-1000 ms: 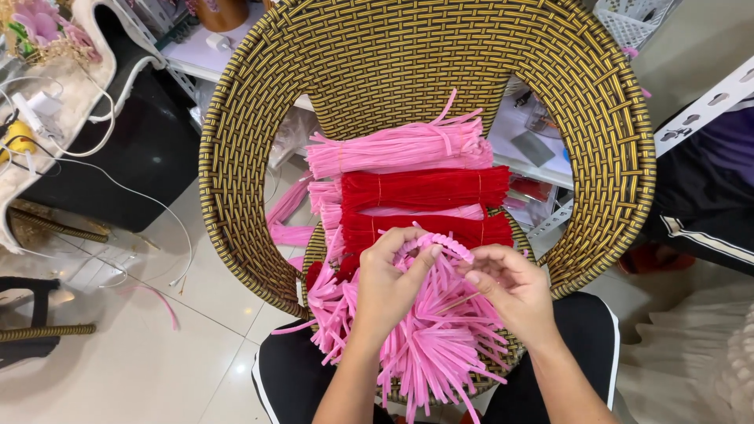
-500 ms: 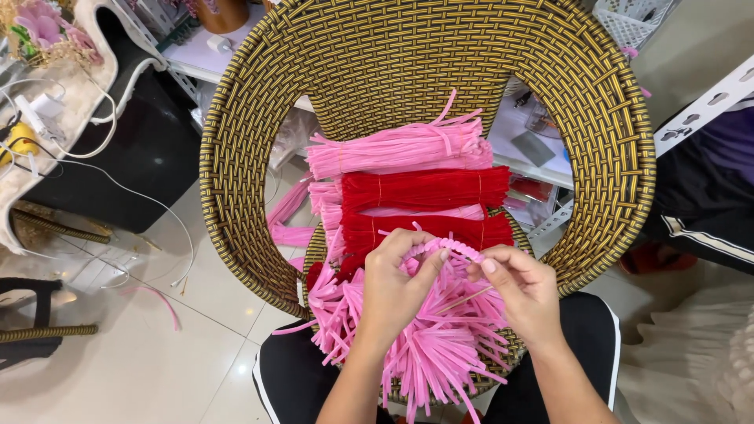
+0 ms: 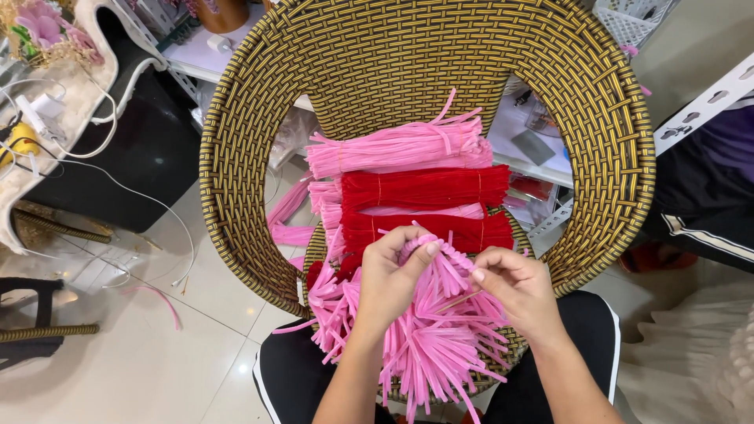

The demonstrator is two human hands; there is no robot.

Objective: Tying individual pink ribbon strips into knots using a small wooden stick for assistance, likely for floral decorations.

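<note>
My left hand (image 3: pixel 393 275) grips a bent pink pipe cleaner (image 3: pixel 430 243), thumb and fingers closed on its curled top end. My right hand (image 3: pixel 514 286) pinches the same pink pipe cleaner lower down, beside a thin stick. Both hands hover over a loose pile of pink pipe cleaners (image 3: pixel 428 345) spread on the seat of a woven yellow-and-black wicker chair (image 3: pixel 424 71). Behind the hands lie bundled pipe cleaners: a pink bundle (image 3: pixel 400 149) at the back and two red bundles (image 3: pixel 424 188) nearer.
My knees in black trousers (image 3: pixel 290 385) touch the chair's front. Another person's dark clothed leg (image 3: pixel 707 204) is at the right. A white table with cables (image 3: pixel 47 118) stands at the left, a black stool (image 3: pixel 31 314) below it, shelves behind the chair.
My right hand has moved left toward my left hand and now pinches the pink pipe cleaner, which is bent further into a curl. The bundles have not moved.
</note>
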